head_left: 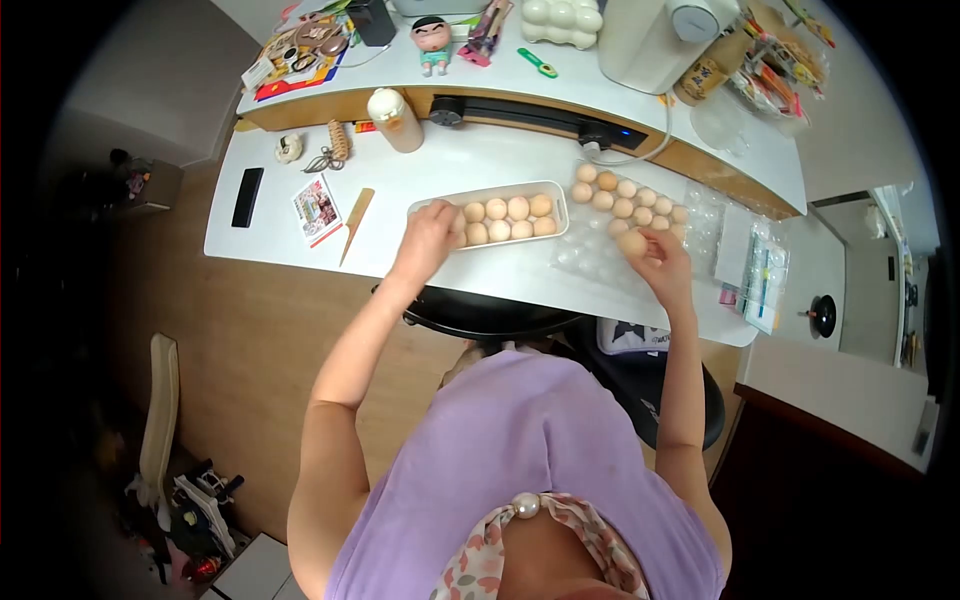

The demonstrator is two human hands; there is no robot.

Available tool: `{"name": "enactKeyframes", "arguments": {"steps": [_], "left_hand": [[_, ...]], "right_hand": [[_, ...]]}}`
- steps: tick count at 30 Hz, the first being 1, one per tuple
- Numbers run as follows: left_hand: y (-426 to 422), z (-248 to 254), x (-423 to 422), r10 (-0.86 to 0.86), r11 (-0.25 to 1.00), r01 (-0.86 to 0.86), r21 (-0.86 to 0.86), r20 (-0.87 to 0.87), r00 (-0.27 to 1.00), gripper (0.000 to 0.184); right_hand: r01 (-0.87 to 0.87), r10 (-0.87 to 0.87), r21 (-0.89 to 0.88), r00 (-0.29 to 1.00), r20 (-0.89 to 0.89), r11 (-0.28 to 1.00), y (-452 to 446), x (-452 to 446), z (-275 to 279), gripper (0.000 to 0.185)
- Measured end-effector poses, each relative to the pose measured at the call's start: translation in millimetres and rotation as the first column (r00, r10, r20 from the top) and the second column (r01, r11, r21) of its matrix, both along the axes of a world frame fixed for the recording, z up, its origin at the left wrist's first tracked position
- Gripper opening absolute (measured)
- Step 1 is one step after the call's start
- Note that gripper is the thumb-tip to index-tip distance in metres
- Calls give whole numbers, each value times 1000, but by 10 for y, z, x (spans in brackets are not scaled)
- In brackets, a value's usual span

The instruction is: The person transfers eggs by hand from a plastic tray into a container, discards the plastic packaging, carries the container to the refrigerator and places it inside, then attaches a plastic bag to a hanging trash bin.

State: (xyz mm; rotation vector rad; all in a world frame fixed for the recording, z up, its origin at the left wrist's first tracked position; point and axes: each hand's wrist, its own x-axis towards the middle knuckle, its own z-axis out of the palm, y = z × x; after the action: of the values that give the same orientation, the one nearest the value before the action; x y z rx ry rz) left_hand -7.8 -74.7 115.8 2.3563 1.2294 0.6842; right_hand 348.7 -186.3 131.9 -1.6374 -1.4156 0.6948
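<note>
Head view. White container [563, 206], one, oblong: long axis near 9-to-3 o'clock, 3 o'clock end slightly raised; two rows of eggs [497, 209] inside. Left hand [428, 238], one: fingers curled over the container's 9 o'clock end; whether it grips anything, cannot tell. Right hand [664, 264], one: fingers pinched on a single egg [631, 243], over clear plastic tray [585, 262]. From right hand: tray eggs [622, 208] at 11 o'clock; container's nearer end at 10.

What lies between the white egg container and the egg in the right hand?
In the head view, part of the clear plastic tray, seemingly empty there, lies between the container and the egg.
</note>
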Motion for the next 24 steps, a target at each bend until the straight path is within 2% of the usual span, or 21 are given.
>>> {"name": "enactKeyframes", "arguments": {"steps": [6,9,13,18,24], "left_hand": [[165,-426,-361,25,999,-30,-18,-233,972,8],[223,-568,-358,-14,998,-7,-56,-372,928,11],[294,-742,-334,-20,995,-27,-98,-445,895,14],[390,-871,-277,-67,990,-19,-141,-578,813,13],[458,-942,-302,-166,985,88,-148,-680,714,12]], "right_hand": [[-223,219,61,974,60,973,517,-492,155,35],[-277,271,69,959,83,958,699,-691,193,35],[-324,314,90,943,114,942,871,-915,211,35],[-390,386,-13,906,176,921,1096,-1172,220,35],[-493,478,-10,838,261,870,1425,-1514,-23,31]]}}
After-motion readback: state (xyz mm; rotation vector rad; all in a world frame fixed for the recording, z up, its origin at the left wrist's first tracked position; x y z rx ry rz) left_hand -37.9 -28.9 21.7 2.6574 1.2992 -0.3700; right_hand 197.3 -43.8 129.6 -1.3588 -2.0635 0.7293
